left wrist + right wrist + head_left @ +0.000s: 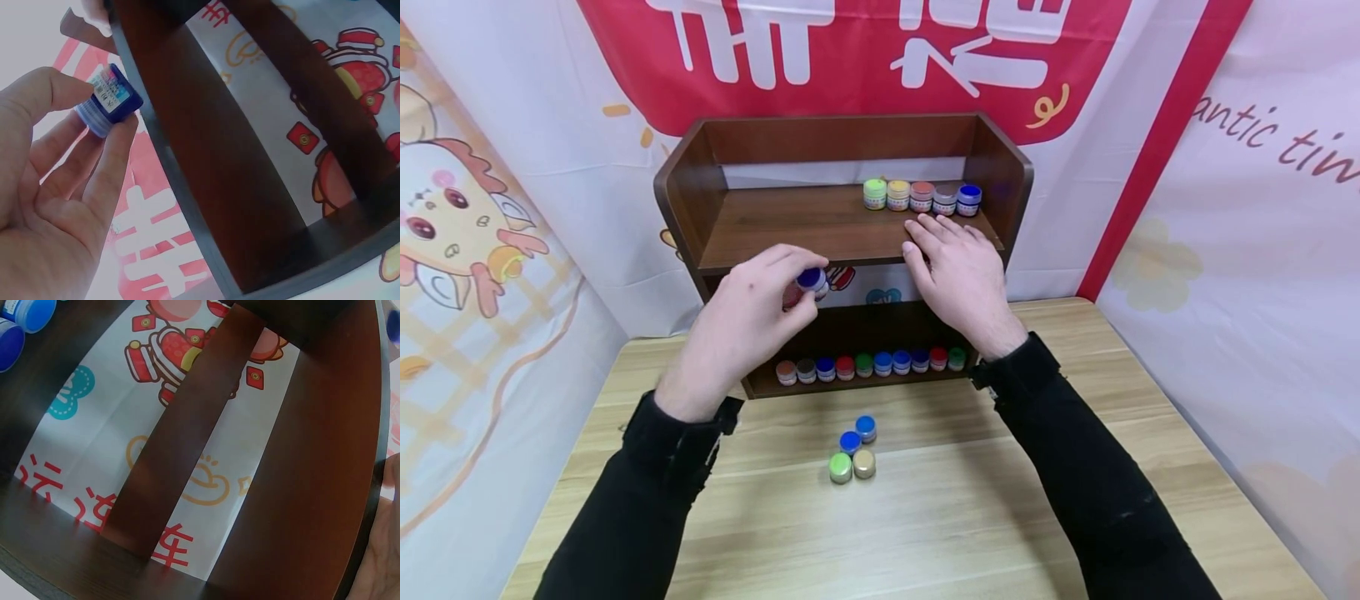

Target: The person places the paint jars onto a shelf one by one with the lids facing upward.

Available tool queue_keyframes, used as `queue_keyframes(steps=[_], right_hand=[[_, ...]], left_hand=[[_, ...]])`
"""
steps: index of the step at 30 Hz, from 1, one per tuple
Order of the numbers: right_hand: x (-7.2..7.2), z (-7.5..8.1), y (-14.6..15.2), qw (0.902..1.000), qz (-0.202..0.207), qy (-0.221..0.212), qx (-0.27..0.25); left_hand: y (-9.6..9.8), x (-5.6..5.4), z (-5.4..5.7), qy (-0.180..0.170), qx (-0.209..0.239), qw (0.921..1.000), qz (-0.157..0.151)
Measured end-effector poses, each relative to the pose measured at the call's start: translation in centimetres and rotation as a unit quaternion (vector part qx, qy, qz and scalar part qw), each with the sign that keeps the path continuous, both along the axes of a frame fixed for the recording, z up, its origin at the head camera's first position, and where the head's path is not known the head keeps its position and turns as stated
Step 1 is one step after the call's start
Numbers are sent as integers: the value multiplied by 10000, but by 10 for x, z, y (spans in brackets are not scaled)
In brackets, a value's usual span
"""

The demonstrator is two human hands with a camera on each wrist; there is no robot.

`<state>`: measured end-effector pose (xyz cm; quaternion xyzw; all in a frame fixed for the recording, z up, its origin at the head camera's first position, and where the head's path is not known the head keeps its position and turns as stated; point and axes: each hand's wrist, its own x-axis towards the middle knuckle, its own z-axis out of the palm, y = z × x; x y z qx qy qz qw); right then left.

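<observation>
My left hand pinches a small blue-lidded paint jar between thumb and fingertips, in front of the upper shelf's edge. In the left wrist view, the jar is tilted and its white label shows. My right hand rests at the front of the upper shelf, fingers extended and holding nothing. Just behind its fingertips stands a row of jars: light green, yellow, coral, grey and blue. In the right wrist view only part of the right hand shows, beside the shelf edge.
The dark brown two-tier rack stands at the table's back against a printed cloth. Several jars line its lower shelf. In front on the wooden table are two blue-lidded jars, a light green one and a tan one.
</observation>
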<state>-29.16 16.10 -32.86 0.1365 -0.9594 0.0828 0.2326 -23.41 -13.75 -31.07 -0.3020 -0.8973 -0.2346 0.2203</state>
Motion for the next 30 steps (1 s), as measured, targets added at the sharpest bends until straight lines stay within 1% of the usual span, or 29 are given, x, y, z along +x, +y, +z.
queue_keyframes(steps=[5, 11, 20, 25, 30], right_hand=[[0, 0, 0, 10000, 7, -9, 3], [0, 0, 0, 10000, 22, 23, -14], [-1, 0, 0, 10000, 12, 69, -2], [0, 0, 0, 10000, 5, 34, 2], [0, 0, 0, 10000, 6, 17, -33]], left_hand=[[6, -10, 11, 30, 160, 9998, 68], [14, -28, 20, 10, 195, 9996, 194], [29, -57, 30, -301, 191, 9991, 226], [39, -69, 34, -564, 100, 9979, 286], [46, -79, 37, -835, -81, 9954, 464]])
